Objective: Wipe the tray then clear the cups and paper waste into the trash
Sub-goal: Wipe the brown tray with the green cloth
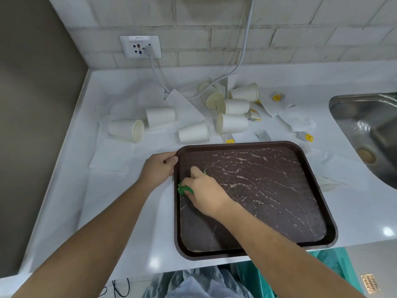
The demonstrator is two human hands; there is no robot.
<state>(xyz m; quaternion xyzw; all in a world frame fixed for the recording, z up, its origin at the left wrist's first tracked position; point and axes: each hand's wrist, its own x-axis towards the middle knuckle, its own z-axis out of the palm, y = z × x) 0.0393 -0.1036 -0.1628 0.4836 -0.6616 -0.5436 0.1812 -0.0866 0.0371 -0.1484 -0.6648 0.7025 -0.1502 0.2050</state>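
Observation:
A dark brown tray with pale streaks on its floor lies on the white counter, near the front edge. My left hand grips the tray's left rim near its far corner. My right hand presses a small green cloth onto the tray floor at its left side. Behind the tray lie several white paper cups, most on their sides, among white paper napkins and small sachets with yellow labels.
A steel sink is sunk into the counter at the right. A wall socket with a grey cable sits above the counter's back. Below the front edge hang a clear plastic bag and a green bag.

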